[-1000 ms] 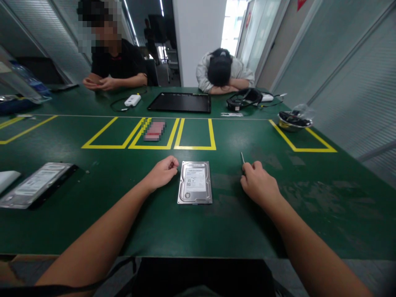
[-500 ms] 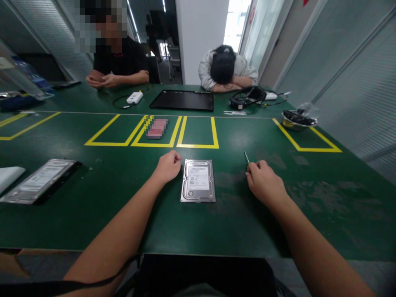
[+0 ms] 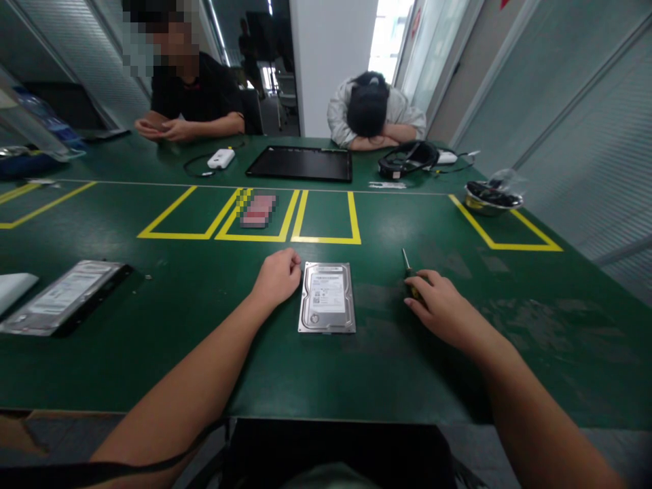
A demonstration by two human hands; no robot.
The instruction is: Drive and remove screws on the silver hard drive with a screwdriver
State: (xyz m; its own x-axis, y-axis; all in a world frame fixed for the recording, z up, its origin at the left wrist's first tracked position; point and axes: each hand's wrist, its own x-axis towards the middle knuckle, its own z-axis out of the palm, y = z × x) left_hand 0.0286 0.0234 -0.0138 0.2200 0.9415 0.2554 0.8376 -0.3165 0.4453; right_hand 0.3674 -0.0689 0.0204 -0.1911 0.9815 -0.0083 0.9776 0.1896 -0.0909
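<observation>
hard drive [image 3: 327, 299] lies flat on the green tabletop [image 3: 316, 380], label side up, in front of the wearer; using it as landmark. left hand [image 3: 278, 277] just left of the drive's upper left corner, resting on or close to the tabletop, fingers curled in, grip pressed together, no object visible in it. right hand [image 3: 438, 299] right of the drive, well apart from it, thumb and fingers parted around the dark handle of a screwdriver [image 3: 413, 284]; cannot tell if the grip is pinching it or only touching. its thin metal shaft points away from the wearer, slightly left.

far left of the drive: second drive [image 3: 64, 295] with black edging, set at a slant, and a white object [image 3: 15, 288] beside it, partly out of view. beyond the drive: yellow tape outlines [image 3: 326, 240], with a pixelated reddish item [image 3: 259, 210] inside one. farther beyond: black flat panel [image 3: 300, 164], white device [image 3: 221, 159] with cable to its left, black headgear-like item [image 3: 402, 161] to its right. beyond and right of the drive: metal bowl [image 3: 489, 207] of dark items. across from the drive, a person in black [image 3: 198, 102] sits at left, another person in a light top [image 3: 342, 115] leans head down on folded arms.
</observation>
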